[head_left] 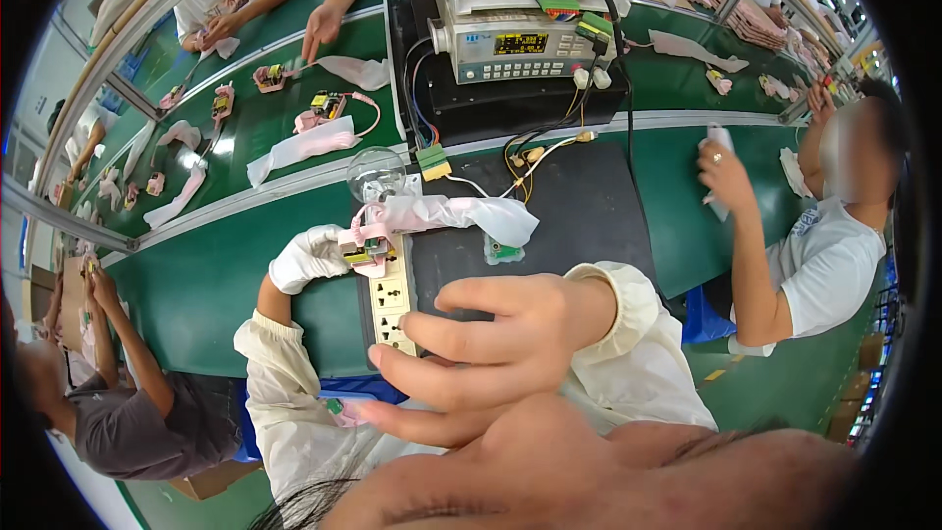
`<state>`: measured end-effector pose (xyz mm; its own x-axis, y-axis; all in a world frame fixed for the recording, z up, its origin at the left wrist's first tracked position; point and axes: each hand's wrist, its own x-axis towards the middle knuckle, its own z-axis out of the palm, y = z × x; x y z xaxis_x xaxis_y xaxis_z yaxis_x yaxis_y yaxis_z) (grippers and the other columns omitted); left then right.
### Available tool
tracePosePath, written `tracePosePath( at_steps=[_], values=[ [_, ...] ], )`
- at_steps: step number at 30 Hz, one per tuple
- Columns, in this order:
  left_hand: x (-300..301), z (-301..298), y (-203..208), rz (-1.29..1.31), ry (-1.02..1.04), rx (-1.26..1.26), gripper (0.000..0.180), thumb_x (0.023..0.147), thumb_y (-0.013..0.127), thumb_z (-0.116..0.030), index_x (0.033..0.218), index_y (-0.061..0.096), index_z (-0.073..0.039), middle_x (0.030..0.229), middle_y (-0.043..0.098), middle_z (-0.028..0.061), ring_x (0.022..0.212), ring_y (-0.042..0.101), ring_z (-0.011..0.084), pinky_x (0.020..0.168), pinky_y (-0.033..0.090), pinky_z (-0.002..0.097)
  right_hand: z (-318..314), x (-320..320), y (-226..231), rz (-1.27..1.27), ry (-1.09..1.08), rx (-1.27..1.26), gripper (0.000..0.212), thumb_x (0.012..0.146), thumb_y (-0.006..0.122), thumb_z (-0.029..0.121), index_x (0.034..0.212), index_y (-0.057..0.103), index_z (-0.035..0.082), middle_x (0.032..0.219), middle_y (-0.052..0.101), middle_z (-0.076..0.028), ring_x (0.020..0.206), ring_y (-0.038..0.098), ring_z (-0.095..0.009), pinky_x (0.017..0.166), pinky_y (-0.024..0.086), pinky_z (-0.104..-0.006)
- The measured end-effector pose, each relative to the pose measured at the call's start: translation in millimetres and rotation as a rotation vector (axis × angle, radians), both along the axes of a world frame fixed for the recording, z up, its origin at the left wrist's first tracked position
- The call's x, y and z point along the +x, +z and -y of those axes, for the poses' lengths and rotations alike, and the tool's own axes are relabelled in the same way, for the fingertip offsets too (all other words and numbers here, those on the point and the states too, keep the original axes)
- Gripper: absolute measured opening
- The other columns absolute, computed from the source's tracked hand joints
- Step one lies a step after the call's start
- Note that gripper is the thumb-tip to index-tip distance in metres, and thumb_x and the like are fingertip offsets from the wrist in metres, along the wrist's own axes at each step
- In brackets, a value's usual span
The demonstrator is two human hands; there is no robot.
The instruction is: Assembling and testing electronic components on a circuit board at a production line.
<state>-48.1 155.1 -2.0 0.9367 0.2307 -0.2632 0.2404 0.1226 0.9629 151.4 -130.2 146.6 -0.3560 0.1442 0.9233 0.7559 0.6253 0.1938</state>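
Note:
My left hand [312,257], in a white glove, grips a pink power adapter with its circuit board exposed [367,247] at the far end of a beige power strip [391,296]. A cable in a white wrapper [461,216] stretches right from beside the adapter over the black mat. My right hand [491,339] is bare and raised close to the camera, its fingers spread over the near part of the strip and holding nothing visible. Below its fingertips shows a small pink and green piece [343,412]; whether a finger touches it I cannot tell.
A clear glass bulb [377,175] and a green connector [432,162] with wires stand behind the adapter. A small green board [503,249] lies on the black mat [589,226]. Stacked meters [520,44] stand beyond. Adapters [319,113] line the far green belt. Co-workers sit on both sides.

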Motion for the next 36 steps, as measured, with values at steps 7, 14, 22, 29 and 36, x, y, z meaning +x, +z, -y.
tracePosePath(
  at_steps=[7,14,22,29,36],
  values=[
    [0.8,-9.9,-11.9,0.038,-0.039,0.102,0.052,0.071,0.078,0.006,0.119,0.059,-0.001,0.118,0.063,0.0075,0.107,0.061,0.0206,0.093,0.05,0.0339,9.9,10.5,-1.8,0.159,-0.07,0.075,0.022,0.077,0.061,0.007,0.096,0.071,0.013,0.092,0.063,-0.002,0.071,0.059,-0.015,0.053,0.045,-0.0228],
    [0.9,-8.0,-10.5,-0.005,-0.037,-0.055,0.049,0.075,0.074,0.009,0.12,0.057,0.002,0.115,0.063,0.0073,0.101,0.062,0.0167,0.087,0.053,0.0305,7.7,51.3,32.8,-0.934,0.87,-0.68,0.076,0.09,0.058,0.053,0.15,0.032,0.014,0.143,0.041,-0.028,0.122,0.052,-0.038,0.093,0.047,-0.0482],
    [3.6,9.2,18.4,0.056,-0.058,-0.07,0.05,0.076,0.075,0.005,0.123,0.056,0.002,0.119,0.061,0.0096,0.108,0.061,0.0192,0.093,0.05,0.033,18.4,48.2,14.6,-0.716,1.291,-1.055,0.074,0.096,0.047,0.05,0.149,0.025,0.003,0.144,0.038,-0.029,0.123,0.052,-0.036,0.095,0.046,-0.0467],
    [4.7,6.5,7.2,0.049,-0.055,-0.075,0.052,0.075,0.076,0.005,0.123,0.056,0.003,0.12,0.061,0.0098,0.109,0.06,0.0195,0.094,0.05,0.0337,11.8,13.2,9.9,-0.602,0.853,-1.042,0.044,0.093,0.059,0.013,0.133,0.049,-0.003,0.122,0.059,-0.015,0.101,0.061,-0.023,0.083,0.051,-0.0357],
    [0.7,-7.1,-2.5,0.045,-0.086,0.071,0.049,0.074,0.076,0.007,0.119,0.057,0.001,0.119,0.062,0.0087,0.108,0.06,0.0188,0.093,0.051,0.0328,13.9,-1.6,-3.7,-0.535,0.924,-0.898,0.044,0.088,0.062,0.002,0.131,0.051,-0.001,0.118,0.06,-0.014,0.099,0.061,-0.025,0.08,0.052,-0.0336]
  ],
)
